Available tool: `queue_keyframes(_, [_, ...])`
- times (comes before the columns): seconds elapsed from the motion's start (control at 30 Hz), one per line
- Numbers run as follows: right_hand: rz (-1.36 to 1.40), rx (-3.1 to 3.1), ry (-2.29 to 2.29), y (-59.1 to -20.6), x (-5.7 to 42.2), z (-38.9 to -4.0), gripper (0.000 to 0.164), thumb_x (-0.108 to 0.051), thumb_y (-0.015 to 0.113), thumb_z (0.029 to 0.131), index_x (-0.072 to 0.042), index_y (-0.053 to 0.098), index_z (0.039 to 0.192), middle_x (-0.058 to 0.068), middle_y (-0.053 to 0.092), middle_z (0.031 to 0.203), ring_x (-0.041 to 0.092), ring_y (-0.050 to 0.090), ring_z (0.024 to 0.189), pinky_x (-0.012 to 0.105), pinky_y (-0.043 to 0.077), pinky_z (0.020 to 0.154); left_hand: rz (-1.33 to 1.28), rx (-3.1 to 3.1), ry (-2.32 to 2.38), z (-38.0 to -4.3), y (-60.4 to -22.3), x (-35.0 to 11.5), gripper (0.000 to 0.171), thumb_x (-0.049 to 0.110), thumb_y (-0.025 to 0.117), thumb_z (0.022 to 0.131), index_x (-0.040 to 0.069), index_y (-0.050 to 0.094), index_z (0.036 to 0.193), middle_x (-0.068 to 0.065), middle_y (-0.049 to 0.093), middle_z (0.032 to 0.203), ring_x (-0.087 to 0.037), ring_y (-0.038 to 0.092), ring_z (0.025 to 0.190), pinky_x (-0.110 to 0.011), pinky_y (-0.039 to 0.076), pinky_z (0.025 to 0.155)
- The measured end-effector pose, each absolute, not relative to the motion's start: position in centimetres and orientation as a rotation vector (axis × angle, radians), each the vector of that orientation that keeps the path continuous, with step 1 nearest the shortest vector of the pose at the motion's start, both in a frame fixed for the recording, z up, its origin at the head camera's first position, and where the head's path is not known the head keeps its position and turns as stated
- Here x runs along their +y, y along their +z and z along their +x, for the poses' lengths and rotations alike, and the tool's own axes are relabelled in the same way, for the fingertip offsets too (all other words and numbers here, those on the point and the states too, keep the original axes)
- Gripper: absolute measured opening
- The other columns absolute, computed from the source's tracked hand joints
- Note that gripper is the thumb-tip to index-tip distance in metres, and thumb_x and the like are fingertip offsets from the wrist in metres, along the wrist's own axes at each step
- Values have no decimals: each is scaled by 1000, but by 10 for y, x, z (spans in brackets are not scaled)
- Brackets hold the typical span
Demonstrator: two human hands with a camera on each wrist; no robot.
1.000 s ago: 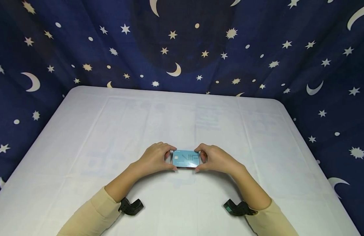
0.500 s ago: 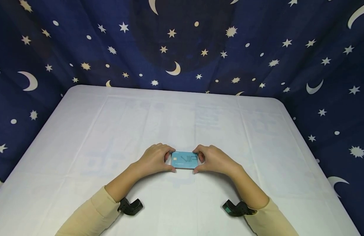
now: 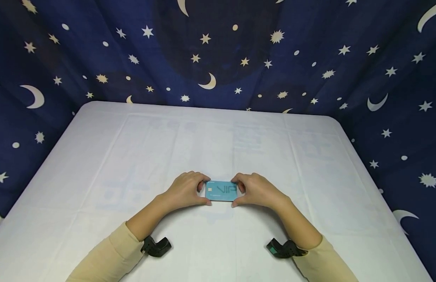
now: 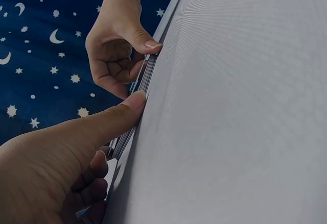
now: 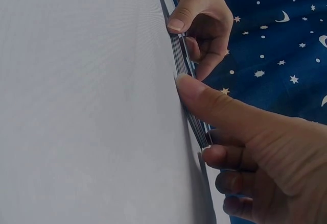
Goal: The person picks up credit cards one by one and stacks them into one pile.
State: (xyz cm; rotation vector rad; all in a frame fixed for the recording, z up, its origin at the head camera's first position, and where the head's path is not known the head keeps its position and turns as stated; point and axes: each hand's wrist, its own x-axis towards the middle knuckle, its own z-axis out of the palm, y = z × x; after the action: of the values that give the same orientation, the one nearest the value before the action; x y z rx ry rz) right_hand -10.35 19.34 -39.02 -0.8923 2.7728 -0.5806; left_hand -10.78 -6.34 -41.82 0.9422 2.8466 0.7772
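Note:
A stack of cards [image 3: 221, 191] lies near the middle of the white table, with a light blue card marked "VIP" and a small chip on top. My left hand [image 3: 186, 190] grips its left end, thumb on the near edge and a finger at the far corner. On the right end my right hand [image 3: 257, 190] has a matching hold. In the left wrist view, the layered card edges [image 4: 145, 76] show between both thumbs. The right wrist view also shows several thin edges [image 5: 180, 55] pressed together. Lower cards' faces are hidden.
White cloth covers the table [image 3: 204, 141], with faint creases. A dark blue curtain [image 3: 225, 51] printed with moons and stars hangs behind and at both sides. Black wrist devices [image 3: 156, 247] sit at both beige sleeves.
The stack has shifted slightly left with both hands, and the glare on the top card is gone. Its near edge looks more even than a second ago. Both hands keep their hold.

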Motion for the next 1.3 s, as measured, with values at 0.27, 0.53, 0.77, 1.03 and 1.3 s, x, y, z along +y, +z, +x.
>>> queue_keyframes(0.27, [-870,2756,-601,-390,193,-104,61,-43,84,64,-8,61,109,-8,47,69,2,41,59,19,36,56,951,2834,773,-110,-419,-65,67,48,83,63,11,63,116,11,46,76,-9,42,74,-27,33,70])
queue_keyframes(0.53, [-788,2716,-637,-390,194,-104,64,-44,84,65,-8,59,112,-7,47,71,4,41,61,21,35,56,976,2823,788,-110,-421,-64,67,48,83,64,12,63,117,11,45,75,-8,42,74,-26,32,71])
queue_keyframes(0.77, [-771,2695,-664,-392,195,-104,64,-44,83,65,-9,59,112,-6,47,72,5,41,61,21,36,57,984,2814,781,-110,-422,-65,65,48,81,67,12,62,117,10,45,76,-9,42,74,-26,32,71])
queue_keyframes(1.03, [-810,2683,-674,-392,194,-105,65,-44,83,66,-8,58,113,-5,48,73,5,41,61,21,36,57,968,2811,790,-110,-423,-66,63,48,81,68,12,62,116,10,45,76,-9,41,74,-27,32,72])
queue_keyframes(1.3, [-811,2679,-684,-392,195,-105,63,-41,84,66,-8,58,113,-5,48,73,5,41,62,21,36,58,969,2804,787,-110,-423,-66,64,48,81,68,12,62,117,10,45,76,-10,41,74,-28,32,72])
